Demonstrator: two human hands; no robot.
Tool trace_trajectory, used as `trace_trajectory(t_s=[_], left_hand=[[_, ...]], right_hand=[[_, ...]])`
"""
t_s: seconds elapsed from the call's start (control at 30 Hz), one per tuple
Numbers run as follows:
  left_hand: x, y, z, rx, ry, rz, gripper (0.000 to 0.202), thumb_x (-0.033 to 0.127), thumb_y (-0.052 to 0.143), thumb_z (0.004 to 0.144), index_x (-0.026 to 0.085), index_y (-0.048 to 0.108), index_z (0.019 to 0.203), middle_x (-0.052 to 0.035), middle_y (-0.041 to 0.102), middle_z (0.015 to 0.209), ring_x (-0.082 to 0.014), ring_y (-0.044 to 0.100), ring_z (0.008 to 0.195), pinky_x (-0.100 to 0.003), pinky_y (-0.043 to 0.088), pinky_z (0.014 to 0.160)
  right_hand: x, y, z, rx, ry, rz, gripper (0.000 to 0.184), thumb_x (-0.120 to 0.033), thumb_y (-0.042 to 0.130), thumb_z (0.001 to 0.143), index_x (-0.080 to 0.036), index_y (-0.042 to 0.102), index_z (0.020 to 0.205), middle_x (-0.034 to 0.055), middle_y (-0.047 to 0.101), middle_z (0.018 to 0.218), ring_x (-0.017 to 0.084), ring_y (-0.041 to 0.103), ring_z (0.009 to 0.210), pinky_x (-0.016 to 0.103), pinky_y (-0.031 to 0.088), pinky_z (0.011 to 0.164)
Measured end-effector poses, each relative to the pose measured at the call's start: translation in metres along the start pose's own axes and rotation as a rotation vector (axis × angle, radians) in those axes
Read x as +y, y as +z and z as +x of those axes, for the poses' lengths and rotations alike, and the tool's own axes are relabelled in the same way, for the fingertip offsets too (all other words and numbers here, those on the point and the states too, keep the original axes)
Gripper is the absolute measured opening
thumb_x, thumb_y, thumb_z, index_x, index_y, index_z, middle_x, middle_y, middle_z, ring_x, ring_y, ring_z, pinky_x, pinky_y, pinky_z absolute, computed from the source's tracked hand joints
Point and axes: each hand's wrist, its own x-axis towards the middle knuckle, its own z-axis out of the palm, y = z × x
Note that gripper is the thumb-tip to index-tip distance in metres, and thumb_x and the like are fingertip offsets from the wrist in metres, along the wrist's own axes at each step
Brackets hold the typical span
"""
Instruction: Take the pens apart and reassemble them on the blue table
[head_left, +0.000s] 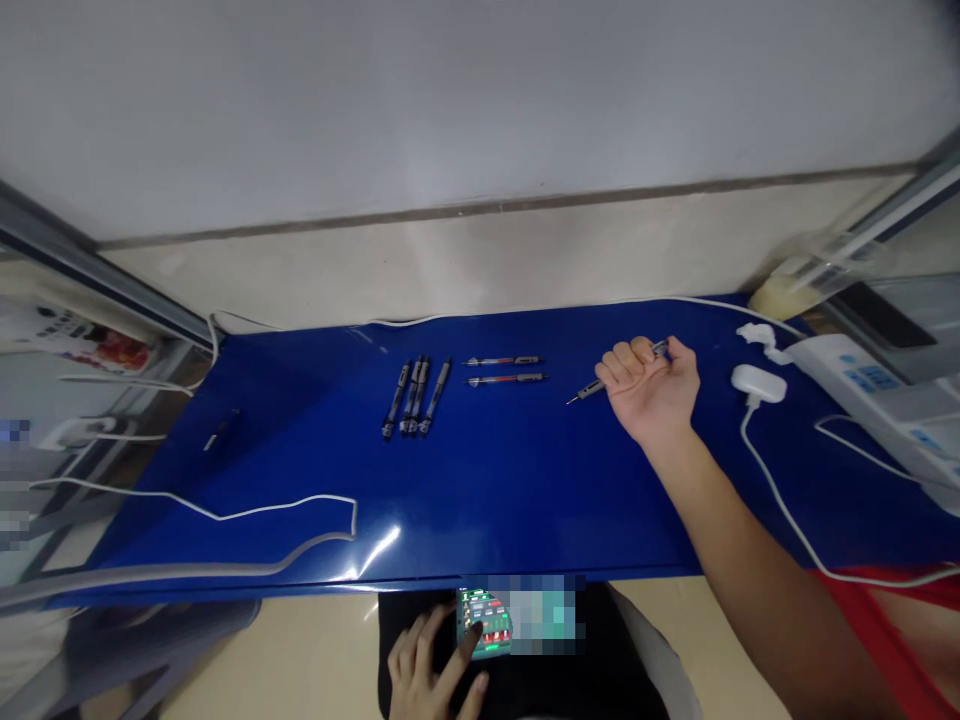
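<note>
Nearest you, your left hand (431, 665) spreads its fingers, one at the lit screen of a device (484, 622), which your lap (592, 690) seems to support. On the blue table (480, 500), your right hand (651, 388) is curled closed around a pen (587, 391), palm up, its tip pointing left; the wrapped fingers probably keep the slim barrel steady. Four pens (440, 388) lie side by side, perhaps aligned for order; slightly farther, two pens (507, 379) lie crosswise, apart, likely to keep them distinct
</note>
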Motion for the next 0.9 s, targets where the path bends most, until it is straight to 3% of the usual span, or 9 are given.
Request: trace_trajectory(t_s=[0.27,0.5,0.77,0.9], left_hand=[[0.0043,-0.0010,0.0013,-0.062,-0.098,0.014,0.043,0.035,0.059,0.088,0.032,0.062,0.131,-0.0089,0.060,0.132,-0.0309,0.054,0.118,-0.047,0.041,0.097],[0.0029,0.0020,-0.0029,-0.042,-0.120,-0.024,0.055,0.036,0.056,0.089,0.029,0.049,0.143,-0.0103,0.060,0.133,-0.0316,0.054,0.121,-0.047,0.040,0.100],[0.0024,0.0040,-0.0036,-0.012,-0.121,-0.058,0.047,0.040,0.054,0.091,0.021,0.052,0.134,-0.0137,0.061,0.131,-0.0318,0.053,0.123,-0.047,0.040,0.100],[0.0030,0.0033,-0.0014,-0.002,-0.115,-0.049,0.048,0.043,0.055,0.091,0.020,0.052,0.132,-0.0140,0.061,0.129,-0.0324,0.053,0.122,-0.047,0.041,0.099]], right_hand=[[0.0002,0.0001,-0.0009,-0.023,0.008,0.019,0.041,-0.042,0.047,0.091,-0.023,0.026,0.062,-0.0027,0.023,0.057,0.013,0.030,0.049,0.029,0.036,0.049],[0.0006,-0.0012,0.0000,-0.043,0.016,0.049,0.041,-0.043,0.046,0.091,-0.023,0.024,0.063,-0.0024,0.025,0.056,0.014,0.031,0.049,0.030,0.035,0.049],[0.0008,0.0007,-0.0013,-0.070,0.057,0.096,0.040,-0.035,0.048,0.090,-0.023,0.022,0.062,-0.0026,0.025,0.053,0.013,0.029,0.048,0.029,0.034,0.047],[0.0005,0.0025,-0.0024,-0.054,0.067,0.101,0.043,-0.040,0.050,0.090,-0.023,0.023,0.062,-0.0028,0.026,0.054,0.013,0.031,0.048,0.029,0.036,0.047]])
